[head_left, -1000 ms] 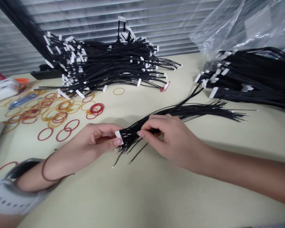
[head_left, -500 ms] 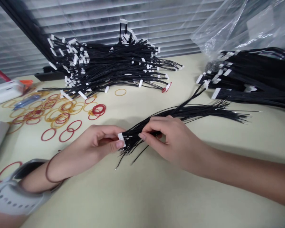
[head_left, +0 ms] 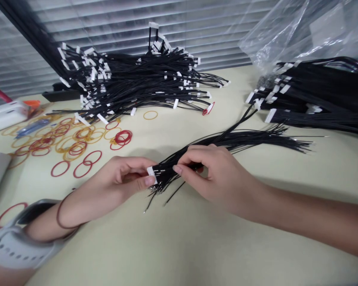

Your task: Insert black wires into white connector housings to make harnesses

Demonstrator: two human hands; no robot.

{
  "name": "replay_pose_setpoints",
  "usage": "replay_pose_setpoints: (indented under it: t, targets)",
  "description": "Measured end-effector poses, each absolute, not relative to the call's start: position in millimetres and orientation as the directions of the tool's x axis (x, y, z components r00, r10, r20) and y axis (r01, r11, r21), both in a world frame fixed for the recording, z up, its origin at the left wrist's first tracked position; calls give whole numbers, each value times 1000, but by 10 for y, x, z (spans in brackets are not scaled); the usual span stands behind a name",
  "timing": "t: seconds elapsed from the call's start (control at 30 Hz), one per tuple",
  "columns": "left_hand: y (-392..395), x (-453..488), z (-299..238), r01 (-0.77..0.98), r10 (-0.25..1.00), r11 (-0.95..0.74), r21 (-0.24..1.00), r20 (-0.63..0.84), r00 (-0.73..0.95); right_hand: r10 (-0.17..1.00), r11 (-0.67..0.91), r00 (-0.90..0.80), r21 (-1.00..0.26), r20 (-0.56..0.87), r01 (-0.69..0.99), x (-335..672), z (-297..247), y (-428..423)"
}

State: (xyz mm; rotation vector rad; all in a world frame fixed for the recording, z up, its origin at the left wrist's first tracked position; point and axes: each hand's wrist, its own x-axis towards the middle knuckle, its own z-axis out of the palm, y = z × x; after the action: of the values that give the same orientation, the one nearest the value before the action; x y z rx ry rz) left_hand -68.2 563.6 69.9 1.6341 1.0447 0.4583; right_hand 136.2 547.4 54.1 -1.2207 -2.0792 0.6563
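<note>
Between thumb and fingers, my left hand (head_left: 122, 178) pinches a white connector (head_left: 151, 174) at the near end of a loose bundle of black wires (head_left: 244, 141). My right hand (head_left: 217, 172) is closed on black wire just right of the connector, thumb against index finger. Which wire it grips is partly hidden by the fingers. Bare metal tips (head_left: 158, 188) poke out below the connector, and two wires splay toward me. The far ends of the bundle fan out to the right on the table.
A tall heap of black wire harnesses (head_left: 143, 75) with white connectors lies at the back. More harnesses (head_left: 325, 95) sit by a clear plastic bag (head_left: 298, 31) at right. Red and yellow rubber bands (head_left: 77, 149) are scattered left. A blind (head_left: 220, 35) stands behind the table (head_left: 197, 246).
Both hands keep their grip and place on the connector and wires. The whole view has shifted very slightly; nothing else visibly differs.
</note>
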Motion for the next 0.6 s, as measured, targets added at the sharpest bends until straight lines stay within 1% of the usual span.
replay_pose_setpoints:
  t: [0.27,0.4,0.6]
  targets:
    - [5618,-678,739,406,814,39,913,-265,517,889,444,-369,-704,270,555,1344,551,5463]
    - [5623,-664,738,394,809,64,917,-279,517,884,457,-375,-690,280,562,1339,548,5469]
    - [5603,-648,759,407,811,54,912,-278,516,885,454,-375,-690,276,564,1347,556,5462]
